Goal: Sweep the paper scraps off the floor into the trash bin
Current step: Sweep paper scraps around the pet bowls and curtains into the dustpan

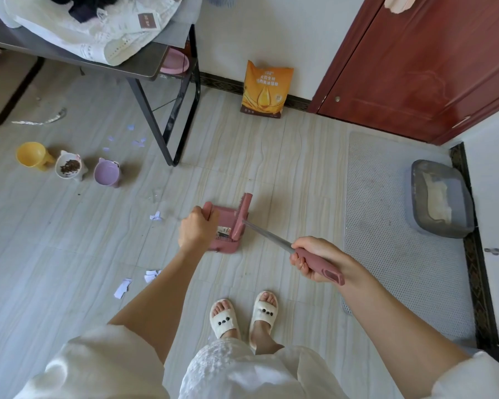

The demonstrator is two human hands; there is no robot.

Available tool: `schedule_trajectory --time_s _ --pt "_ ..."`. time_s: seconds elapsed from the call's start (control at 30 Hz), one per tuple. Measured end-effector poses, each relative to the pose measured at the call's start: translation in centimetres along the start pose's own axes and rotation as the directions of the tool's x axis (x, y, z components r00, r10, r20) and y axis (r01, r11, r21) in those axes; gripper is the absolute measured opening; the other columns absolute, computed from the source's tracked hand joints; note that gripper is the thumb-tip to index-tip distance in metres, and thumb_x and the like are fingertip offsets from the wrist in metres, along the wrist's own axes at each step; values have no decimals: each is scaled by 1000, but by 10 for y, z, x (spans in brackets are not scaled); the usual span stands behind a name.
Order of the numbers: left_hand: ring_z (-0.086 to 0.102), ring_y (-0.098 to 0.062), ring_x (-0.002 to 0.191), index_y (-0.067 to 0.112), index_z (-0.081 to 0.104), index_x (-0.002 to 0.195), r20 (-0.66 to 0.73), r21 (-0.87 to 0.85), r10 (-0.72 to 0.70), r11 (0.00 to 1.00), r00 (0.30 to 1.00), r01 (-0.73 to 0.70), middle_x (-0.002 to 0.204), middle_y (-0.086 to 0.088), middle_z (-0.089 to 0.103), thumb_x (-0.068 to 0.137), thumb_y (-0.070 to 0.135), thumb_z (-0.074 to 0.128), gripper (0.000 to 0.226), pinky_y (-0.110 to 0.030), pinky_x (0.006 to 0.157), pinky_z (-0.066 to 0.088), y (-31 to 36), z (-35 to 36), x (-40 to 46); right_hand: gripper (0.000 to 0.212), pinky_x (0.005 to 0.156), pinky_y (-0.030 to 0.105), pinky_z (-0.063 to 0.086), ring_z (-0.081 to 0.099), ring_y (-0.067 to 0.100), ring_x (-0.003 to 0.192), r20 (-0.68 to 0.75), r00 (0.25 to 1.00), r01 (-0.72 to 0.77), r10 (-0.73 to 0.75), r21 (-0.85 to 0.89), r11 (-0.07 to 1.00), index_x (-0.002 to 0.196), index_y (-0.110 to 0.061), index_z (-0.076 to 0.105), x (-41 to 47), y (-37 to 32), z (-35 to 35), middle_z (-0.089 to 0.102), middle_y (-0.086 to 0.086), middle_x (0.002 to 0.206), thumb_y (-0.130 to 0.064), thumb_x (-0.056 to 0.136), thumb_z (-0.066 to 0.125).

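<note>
My left hand [198, 227] grips the handle top of a pink dustpan [228, 226] that stands on the floor in front of my feet. My right hand [314, 259] holds the pink grip of a broom [271, 239], whose metal shaft runs down to its pink head [244, 210], clipped against the dustpan. Pale lilac paper scraps lie on the floor: one [155, 216] just left of the dustpan, two [123, 287] near my left forearm, and several [139, 142] by the table leg. No trash bin is in view.
A dark folding table [144, 67] with white cloth stands at the upper left. Three pet bowls [69, 165] sit on the floor to the left. An orange bag [265, 89] leans on the wall. A grey mat [401, 226], a litter tray [440, 197] and a red door [429, 67] are on the right.
</note>
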State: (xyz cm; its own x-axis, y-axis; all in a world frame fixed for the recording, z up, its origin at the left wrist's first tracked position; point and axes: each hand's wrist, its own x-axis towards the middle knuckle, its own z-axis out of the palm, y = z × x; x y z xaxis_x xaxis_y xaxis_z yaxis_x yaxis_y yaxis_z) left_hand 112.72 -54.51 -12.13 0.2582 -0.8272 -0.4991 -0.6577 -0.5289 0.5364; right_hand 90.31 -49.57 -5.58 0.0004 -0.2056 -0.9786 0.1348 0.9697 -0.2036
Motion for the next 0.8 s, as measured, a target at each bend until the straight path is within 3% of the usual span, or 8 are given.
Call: schedule_trajectory --time_s 0.1,0.17,0.37,0.57,0.63,0.8 --pt "51 -26 83 2 47 105 157 -24 103 995 982 -100 92 -10 54 98 39 41 38 -31 68 35 7 -2 2 15 30 14 38 47 4 31 2 1000 6 -6 -29 1000 89 -3 48 6 5 3 51 0 48 -15 95 42" --pt "52 -24 75 7 44 99 193 -82 131 990 972 -117 90 -13 56 98 39 39 33 -31 63 37 4 3 4 14 30 14 38 46 4 31 -2 1000 9 -9 -44 999 90 -3 48 8 7 4 51 0 49 -15 95 42" --pt "52 -29 75 5 45 96 -12 -46 100 994 995 -100 88 -17 59 100 39 34 36 -34 63 38 10 13 2 15 31 14 40 47 5 31 4 1000 -18 18 -85 996 86 -4 48 3 1 2 52 2 51 -15 94 44" --pt "54 -33 85 2 47 109 -39 -2 60 998 997 -60 97 -19 61 100 40 29 43 -36 66 38 29 20 9 27 28 13 35 46 4 27 7 1000 28 -28 -108 994 72 -7 44 -8 -10 0 49 2 50 -13 98 40" --pt "53 -32 83 2 47 109 -50 14 63 998 997 -62 97 -20 61 100 40 28 43 -37 65 38 31 19 11 28 29 14 39 49 4 28 68 997 -43 47 -60 997 74 -6 44 -12 -13 -3 52 2 45 -16 99 38" --pt "52 -31 78 2 47 106 -64 34 80 996 995 -78 89 -17 58 100 40 27 44 -37 63 40 35 22 13 15 31 13 39 49 4 30 13 999 -29 31 -166 986 85 -4 46 -22 -17 -9 53 2 52 -15 95 43"
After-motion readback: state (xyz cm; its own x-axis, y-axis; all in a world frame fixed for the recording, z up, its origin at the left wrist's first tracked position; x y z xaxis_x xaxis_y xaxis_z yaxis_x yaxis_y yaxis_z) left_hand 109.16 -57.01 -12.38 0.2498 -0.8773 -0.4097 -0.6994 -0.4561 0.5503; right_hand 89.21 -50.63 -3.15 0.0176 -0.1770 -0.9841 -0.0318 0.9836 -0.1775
